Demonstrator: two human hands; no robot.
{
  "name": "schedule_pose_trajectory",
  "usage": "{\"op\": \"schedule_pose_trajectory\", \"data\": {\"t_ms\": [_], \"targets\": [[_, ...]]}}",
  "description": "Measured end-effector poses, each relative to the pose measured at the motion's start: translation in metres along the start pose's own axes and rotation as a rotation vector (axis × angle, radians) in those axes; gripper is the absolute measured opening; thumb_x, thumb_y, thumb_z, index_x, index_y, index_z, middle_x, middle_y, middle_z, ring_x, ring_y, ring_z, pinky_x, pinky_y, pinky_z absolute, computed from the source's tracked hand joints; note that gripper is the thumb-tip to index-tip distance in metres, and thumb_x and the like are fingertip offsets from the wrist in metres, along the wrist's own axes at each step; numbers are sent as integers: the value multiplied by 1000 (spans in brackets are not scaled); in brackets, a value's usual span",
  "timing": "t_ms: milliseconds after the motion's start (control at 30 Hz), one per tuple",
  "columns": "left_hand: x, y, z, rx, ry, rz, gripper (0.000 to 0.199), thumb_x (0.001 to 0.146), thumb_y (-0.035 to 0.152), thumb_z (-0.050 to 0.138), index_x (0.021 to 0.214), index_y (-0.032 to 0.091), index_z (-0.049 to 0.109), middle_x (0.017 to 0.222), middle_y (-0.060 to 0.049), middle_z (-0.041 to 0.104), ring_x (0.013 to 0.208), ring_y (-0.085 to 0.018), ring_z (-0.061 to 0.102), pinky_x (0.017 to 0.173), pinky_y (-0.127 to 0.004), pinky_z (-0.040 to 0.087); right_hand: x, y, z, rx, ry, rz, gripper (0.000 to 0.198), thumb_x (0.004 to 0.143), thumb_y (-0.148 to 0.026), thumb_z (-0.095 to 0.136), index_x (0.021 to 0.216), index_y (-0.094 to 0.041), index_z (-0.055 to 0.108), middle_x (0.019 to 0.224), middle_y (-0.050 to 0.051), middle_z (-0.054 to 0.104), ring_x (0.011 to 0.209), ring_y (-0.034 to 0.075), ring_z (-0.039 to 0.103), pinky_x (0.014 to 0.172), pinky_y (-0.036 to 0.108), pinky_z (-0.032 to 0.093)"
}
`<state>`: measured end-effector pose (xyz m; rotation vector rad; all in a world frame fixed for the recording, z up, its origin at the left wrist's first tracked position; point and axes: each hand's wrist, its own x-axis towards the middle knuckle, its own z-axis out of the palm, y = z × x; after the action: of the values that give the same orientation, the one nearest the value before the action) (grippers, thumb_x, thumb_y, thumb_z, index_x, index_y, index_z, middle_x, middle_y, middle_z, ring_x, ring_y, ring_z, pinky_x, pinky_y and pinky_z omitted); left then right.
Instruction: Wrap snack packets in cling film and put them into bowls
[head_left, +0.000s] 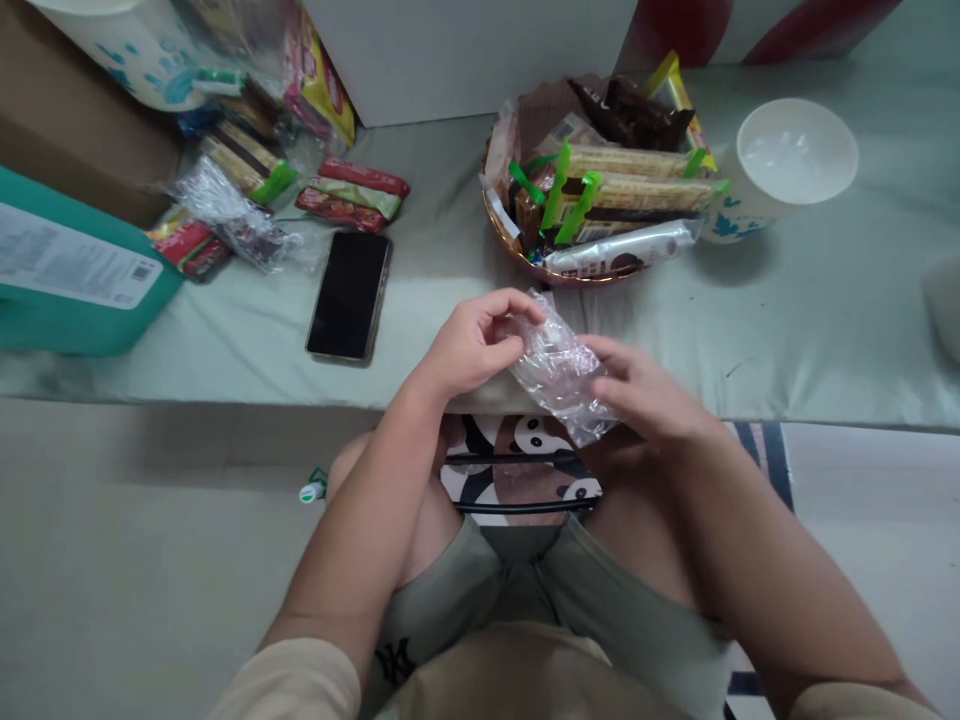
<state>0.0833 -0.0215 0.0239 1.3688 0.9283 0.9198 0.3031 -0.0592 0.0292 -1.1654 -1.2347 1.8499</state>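
Between my two hands, over the front edge of the covered surface, is a crinkled clear plastic wrapper. My left hand pinches its upper left side with thumb and curled fingers. My right hand grips its right side between thumb and fingers. I cannot make out whether anything is inside the wrapper. Just beyond my hands stands a round basket filled with packaged snacks, among them wafer packs with green ends and a white tube-shaped packet.
A smartphone lies left of my hands. Behind it are red snack packs and a clear bag. A teal container stands far left, near a paper cup. Another paper cup holding clear plastic stands right of the basket.
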Motion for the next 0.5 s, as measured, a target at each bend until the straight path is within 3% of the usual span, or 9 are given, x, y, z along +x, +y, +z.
{"op": "schedule_pose_trajectory", "data": {"t_ms": [67, 133, 300, 400, 500], "targets": [[1, -1, 2, 42, 57, 38, 25, 67, 11, 59, 87, 20, 71, 86, -1, 71, 68, -11, 56, 62, -25, 46, -2, -3, 8, -68, -106, 53, 38, 70, -45, 85, 92, -20, 68, 82, 1, 69, 69, 14, 61, 62, 27, 48], [2, -3, 3, 67, 117, 60, 25, 68, 10, 58, 87, 20, 71, 84, -1, 70, 66, -11, 56, 61, -25, 44, -3, -4, 13, -93, -113, 93, 27, 74, -38, 81, 85, -19, 66, 72, -1, 62, 62, 12, 54, 56, 25, 43], [4, -7, -3, 125, 212, 39, 25, 68, 8, 58, 86, 20, 71, 77, 0, 67, 63, -11, 53, 58, -25, 41, -1, -6, 13, -114, -143, 77, 19, 75, -28, 78, 84, -19, 65, 71, -2, 61, 60, 11, 54, 55, 24, 43], [3, -7, -9, 144, 298, 39, 24, 68, 8, 58, 85, 20, 71, 77, 0, 66, 63, -12, 53, 57, -26, 40, -5, -5, 4, -79, -207, 58, 38, 71, -25, 84, 105, -21, 68, 86, 0, 69, 71, 15, 64, 63, 28, 54], [0, -4, -10, 137, 311, 47, 25, 67, 9, 60, 87, 20, 70, 81, 0, 68, 64, -12, 54, 57, -25, 41, -8, -2, -5, 35, -120, 12, 68, 71, -33, 88, 132, -28, 60, 108, 4, 74, 90, 18, 71, 76, 32, 61]]}}
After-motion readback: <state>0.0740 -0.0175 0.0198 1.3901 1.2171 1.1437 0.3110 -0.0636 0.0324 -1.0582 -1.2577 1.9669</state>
